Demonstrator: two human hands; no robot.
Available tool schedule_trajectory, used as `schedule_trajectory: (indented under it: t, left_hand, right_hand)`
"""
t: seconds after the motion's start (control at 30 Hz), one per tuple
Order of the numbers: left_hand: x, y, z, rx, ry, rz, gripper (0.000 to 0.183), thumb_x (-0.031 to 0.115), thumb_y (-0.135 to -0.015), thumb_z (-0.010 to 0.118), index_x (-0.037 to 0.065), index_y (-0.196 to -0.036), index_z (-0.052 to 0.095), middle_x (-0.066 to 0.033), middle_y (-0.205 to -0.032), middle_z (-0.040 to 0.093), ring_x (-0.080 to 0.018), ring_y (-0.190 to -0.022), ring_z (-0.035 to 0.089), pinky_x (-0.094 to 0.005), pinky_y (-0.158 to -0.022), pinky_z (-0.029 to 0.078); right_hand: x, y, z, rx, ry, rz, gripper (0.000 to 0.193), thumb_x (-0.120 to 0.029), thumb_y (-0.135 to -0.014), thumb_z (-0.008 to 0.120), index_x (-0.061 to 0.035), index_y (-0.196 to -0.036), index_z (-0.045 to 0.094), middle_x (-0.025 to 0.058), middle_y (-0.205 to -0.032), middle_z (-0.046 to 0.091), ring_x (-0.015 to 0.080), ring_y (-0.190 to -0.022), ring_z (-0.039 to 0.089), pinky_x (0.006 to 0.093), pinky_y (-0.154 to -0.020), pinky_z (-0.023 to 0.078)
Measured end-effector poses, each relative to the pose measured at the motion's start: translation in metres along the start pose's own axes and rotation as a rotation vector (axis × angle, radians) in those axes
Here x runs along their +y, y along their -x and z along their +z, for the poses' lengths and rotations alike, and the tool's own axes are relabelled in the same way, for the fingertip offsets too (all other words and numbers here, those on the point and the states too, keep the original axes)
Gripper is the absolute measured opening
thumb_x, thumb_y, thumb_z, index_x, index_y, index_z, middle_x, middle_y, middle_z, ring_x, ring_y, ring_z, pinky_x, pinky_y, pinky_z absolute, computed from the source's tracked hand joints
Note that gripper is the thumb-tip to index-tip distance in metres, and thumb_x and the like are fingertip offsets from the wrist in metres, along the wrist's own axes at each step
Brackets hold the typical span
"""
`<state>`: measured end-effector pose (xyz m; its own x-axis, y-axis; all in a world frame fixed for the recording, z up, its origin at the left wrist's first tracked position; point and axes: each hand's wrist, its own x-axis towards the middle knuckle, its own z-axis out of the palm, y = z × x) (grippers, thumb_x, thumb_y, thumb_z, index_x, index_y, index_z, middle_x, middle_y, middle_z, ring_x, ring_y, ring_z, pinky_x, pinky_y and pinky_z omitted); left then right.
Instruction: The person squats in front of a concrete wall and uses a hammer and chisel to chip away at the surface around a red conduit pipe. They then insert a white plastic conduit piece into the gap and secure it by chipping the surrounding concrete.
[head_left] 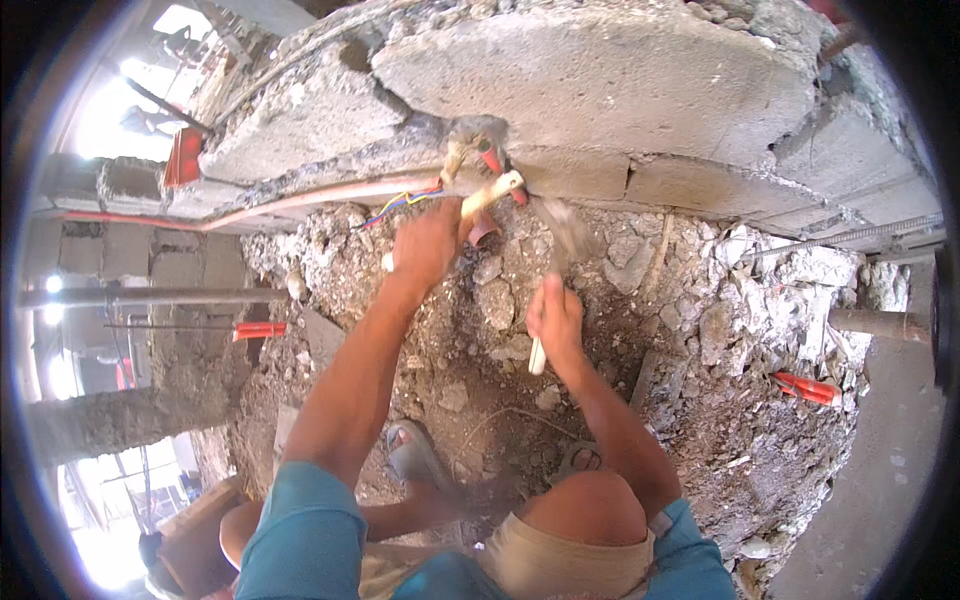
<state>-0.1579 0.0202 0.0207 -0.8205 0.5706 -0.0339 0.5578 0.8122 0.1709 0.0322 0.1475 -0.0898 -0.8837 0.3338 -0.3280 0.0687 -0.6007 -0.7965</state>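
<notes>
My left hand (428, 245) is wrapped round the pale wooden handle of a hammer (492, 192). The hammer's red and dark head lies close to the base of the block wall (590, 75), below a rough grey hole (475, 130). Lower and to the right, my right hand (556, 318) grips a pale-handled tool (537, 358). Motion blurs this tool's grey end, so its kind is unclear. Beside the hammer handle, a brown pipe end (485, 232) sticks out of the rubble. Blue, yellow and red wires (402, 203) come out near my left wrist.
An orange conduit (320, 195) runs along the wall's foot at left. Broken stones and soil (440, 395) cover the ground around my sandalled feet. Orange-red pieces (260, 330) lie at left and right (806, 389). A metal pipe (150, 297) crosses at left; rebar (850, 236) juts out at right.
</notes>
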Motion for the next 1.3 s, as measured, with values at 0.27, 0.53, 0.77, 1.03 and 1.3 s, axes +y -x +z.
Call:
schedule_trajectory:
  t: [0.27, 0.53, 0.77, 1.03, 1.3]
  left_hand:
    - [0.031, 0.058, 0.007, -0.062, 0.317, -0.06, 0.039, 0.043, -0.106, 0.069, 0.011, -0.128, 0.07, -0.0186, -0.115, 0.076, -0.0425, -0.102, 0.075, -0.0515, -0.087, 0.059]
    - [-0.052, 0.131, 0.012, 0.196, 0.409, -0.04, 0.038, 0.036, -0.108, 0.069, 0.008, -0.134, 0.071, -0.0178, -0.117, 0.076, -0.035, -0.106, 0.075, -0.0466, -0.093, 0.059]
    - [0.009, 0.12, 0.033, 0.297, 1.503, -0.385, 0.036, 0.037, -0.115, 0.058, 0.005, -0.133, 0.064, 0.0022, -0.082, 0.059, -0.0072, -0.067, 0.053, -0.0251, -0.059, 0.046]
    - [0.027, 0.07, 0.048, 0.431, 2.233, -0.462, 0.051, 0.048, -0.117, 0.051, 0.001, -0.131, 0.065, 0.0012, -0.074, 0.055, -0.008, -0.057, 0.052, -0.0259, -0.051, 0.042]
    - [0.039, 0.044, 0.036, 0.228, 2.293, -0.508, 0.042, 0.044, -0.115, 0.06, 0.003, -0.107, 0.069, 0.0064, -0.067, 0.048, -0.005, -0.058, 0.042, -0.028, -0.052, 0.033]
  right_hand:
    - [0.047, 0.074, -0.08, 0.03, 0.198, -0.12, 0.058, -0.052, -0.119, 0.044, -0.0088, -0.082, 0.056, 0.0005, -0.06, 0.048, 0.0101, -0.049, 0.046, 0.0296, -0.047, 0.037]
    - [0.017, 0.103, -0.089, 0.038, 0.562, 0.028, 0.06, -0.055, -0.118, 0.045, -0.0083, -0.081, 0.056, 0.0005, -0.059, 0.049, 0.0101, -0.048, 0.047, 0.0303, -0.046, 0.038]
    - [-0.06, 0.114, -0.097, -0.029, 1.056, 0.151, 0.054, -0.05, -0.111, 0.063, -0.0033, -0.084, 0.063, 0.0019, -0.065, 0.056, 0.0134, -0.055, 0.053, 0.0349, -0.053, 0.042]
    - [-0.243, 0.121, 0.037, -0.357, 2.022, 0.288, 0.059, -0.056, -0.11, 0.059, 0.0012, -0.097, 0.07, 0.0247, -0.066, 0.063, 0.0442, -0.066, 0.067, 0.0547, -0.066, 0.051]
    - [-0.267, 0.11, 0.175, -0.465, 2.257, 0.121, 0.04, -0.038, -0.109, 0.067, 0.0002, -0.098, 0.066, 0.0245, -0.065, 0.065, 0.0481, -0.065, 0.068, 0.0572, -0.061, 0.051]
